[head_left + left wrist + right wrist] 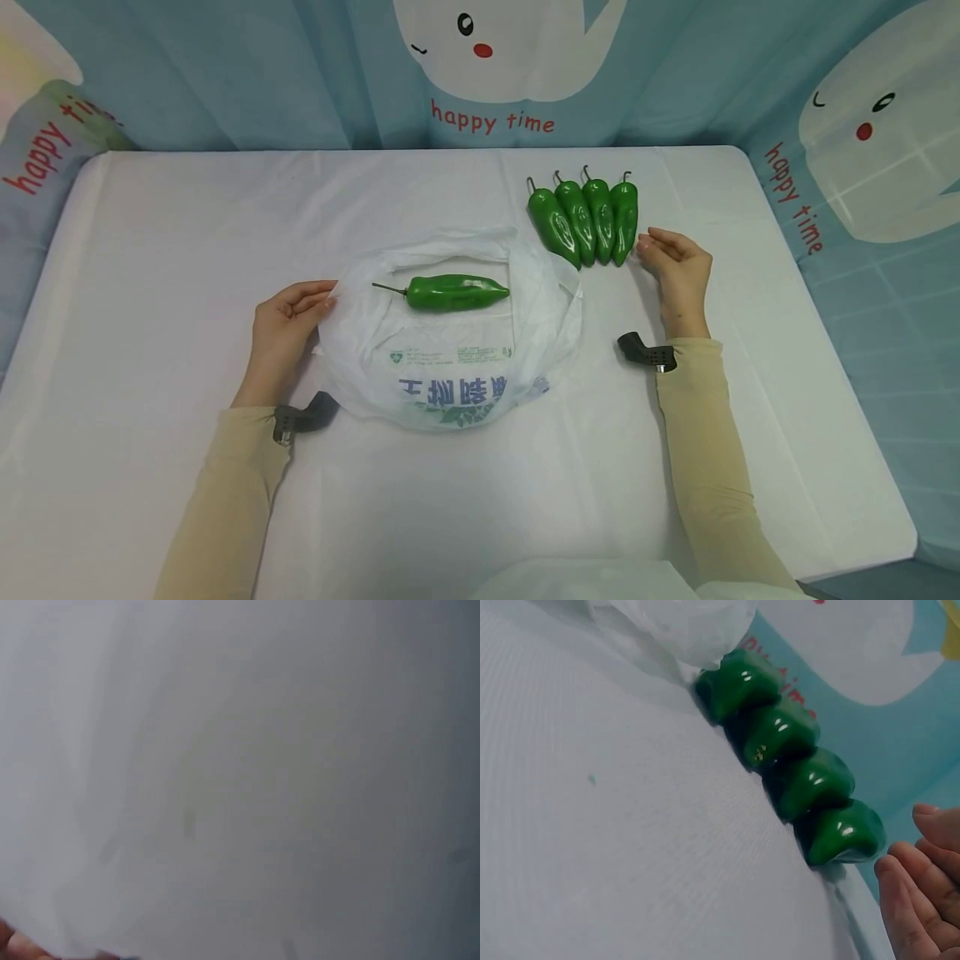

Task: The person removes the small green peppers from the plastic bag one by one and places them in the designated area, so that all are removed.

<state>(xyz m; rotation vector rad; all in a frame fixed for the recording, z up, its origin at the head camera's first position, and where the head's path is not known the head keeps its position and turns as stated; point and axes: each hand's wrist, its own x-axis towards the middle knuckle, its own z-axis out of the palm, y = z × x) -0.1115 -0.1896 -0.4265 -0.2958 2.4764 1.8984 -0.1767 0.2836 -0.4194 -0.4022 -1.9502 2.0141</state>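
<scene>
A white plastic bag (457, 417) with blue and green print lies spread on the table, its mouth facing up. Within the mouth shows one long green pepper (457, 293), stem to the left. My left hand (288, 329) pinches the bag's left rim between thumb and fingers; its wrist view is filled by blurred white plastic (247, 772), a bit of fingers in the corner. Several more green peppers (582, 218) lie side by side beyond the bag's right side. Just right of the rightmost pepper (846, 834), my right hand (682, 271) hovers with relaxed fingers, holding nothing.
A white cloth covers the table (165, 275). Blue curtains (315, 75) with white cartoon figures hang behind it and at both sides. Each wrist carries a small black camera (647, 352). The leftmost pepper of the row touches or nearly touches the bag's edge.
</scene>
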